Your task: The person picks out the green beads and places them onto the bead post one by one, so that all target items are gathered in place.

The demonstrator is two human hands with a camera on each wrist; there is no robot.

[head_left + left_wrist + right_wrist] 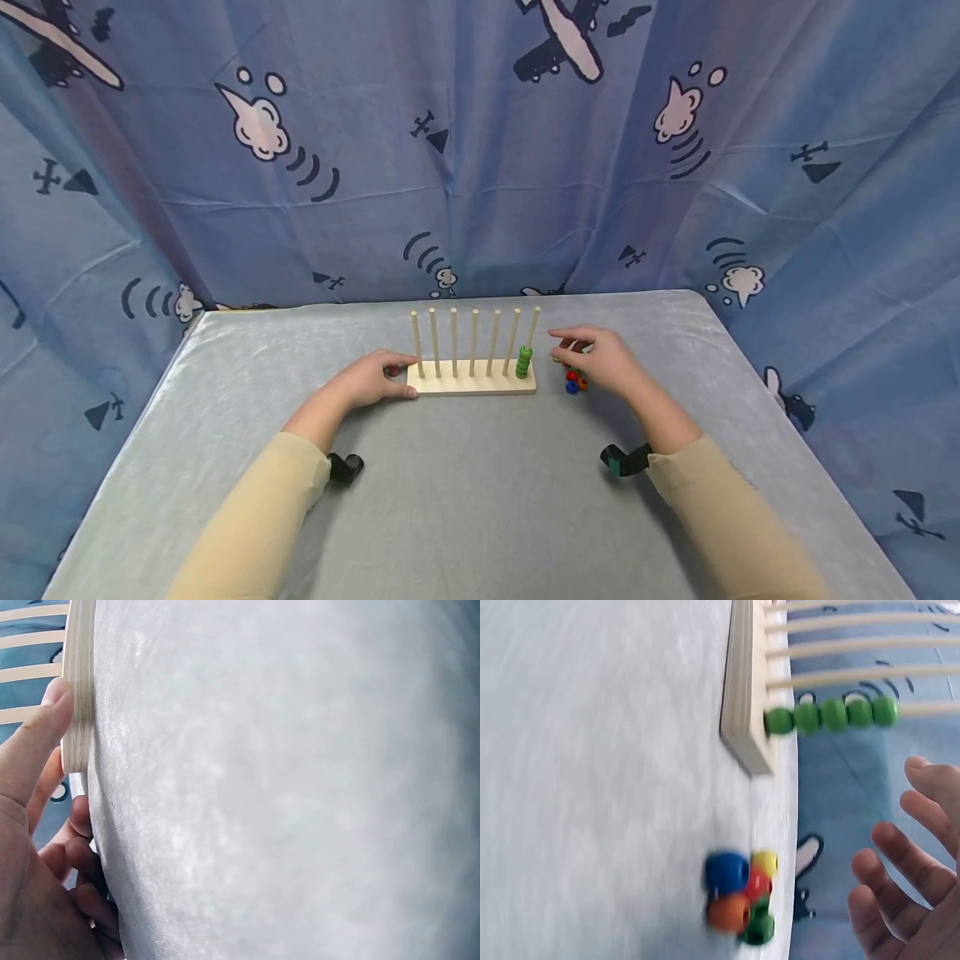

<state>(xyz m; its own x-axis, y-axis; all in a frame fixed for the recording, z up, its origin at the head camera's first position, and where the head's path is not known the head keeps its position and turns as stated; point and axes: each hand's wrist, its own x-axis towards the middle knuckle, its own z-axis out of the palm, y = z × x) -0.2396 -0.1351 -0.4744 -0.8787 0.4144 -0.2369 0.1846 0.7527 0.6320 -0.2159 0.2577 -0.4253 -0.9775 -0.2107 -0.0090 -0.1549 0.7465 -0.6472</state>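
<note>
A wooden peg stand (468, 385) with a row of upright pegs sits near the middle of the table. Several green beads (832, 715) are stacked on its rightmost peg. My left hand (367, 379) grips the left end of the base, thumb on the near side and index finger behind it. Right of the stand, my right hand (600, 358) hovers with loosely bent fingers and nothing seen between them. Below it lie loose beads: a blue bead (727, 872), an orange bead (726, 913), a red bead (757, 883), a yellow bead (765, 862) and green ones (757, 928).
A light grey cloth covers the table (450, 500). Behind it hangs a blue curtain (465, 167) printed with planes and clouds. Each wrist carries a black strap-like piece, the left one (345, 468) and the right one (624, 461).
</note>
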